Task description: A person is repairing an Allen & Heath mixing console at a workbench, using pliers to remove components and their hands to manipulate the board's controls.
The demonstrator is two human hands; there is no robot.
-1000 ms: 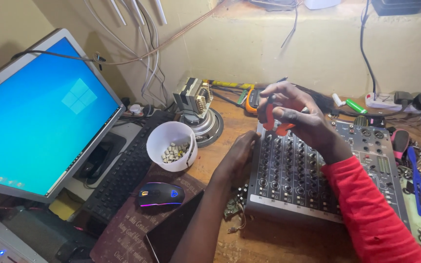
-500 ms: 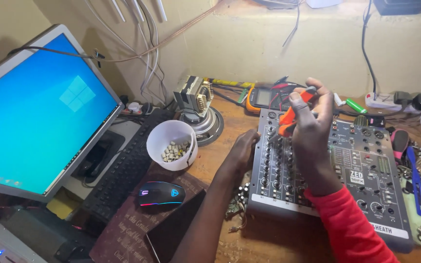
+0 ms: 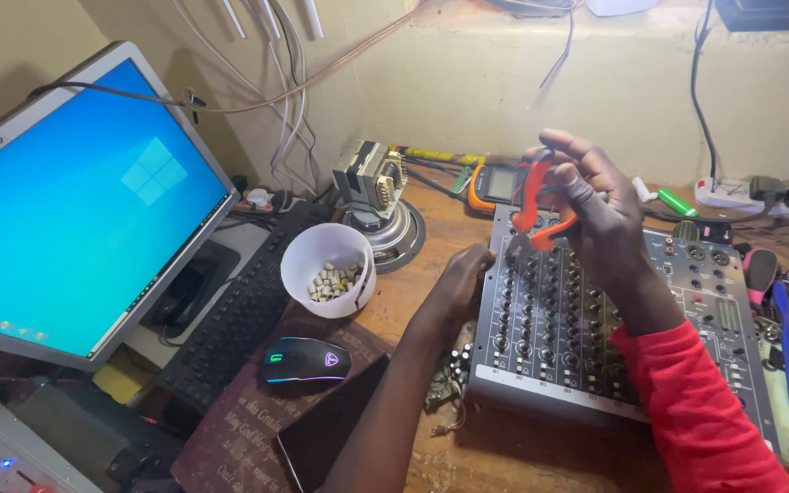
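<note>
A grey audio mixer (image 3: 687, 301) with rows of small knobs lies on the wooden desk. My left hand (image 3: 460, 285) grips its left edge. My right hand (image 3: 595, 205), in a red sleeve, is raised over the mixer's far end and is closed on orange-handled pliers (image 3: 533, 196), jaws pointing down toward the knobs. A white cup (image 3: 327, 267) holding several small pale caps stands left of the mixer.
A lit blue monitor (image 3: 75, 205) and black keyboard (image 3: 230, 324) fill the left. A glowing mouse (image 3: 303, 359) lies on a dark pad. A transformer on a speaker (image 3: 376, 196), a multimeter (image 3: 493, 185), a power strip (image 3: 732, 194) and hand tools (image 3: 787, 338) ring the mixer.
My right hand has lifted the pliers up off the mixer's knobs and turned them upright. My left hand stays on the mixer's left edge.
</note>
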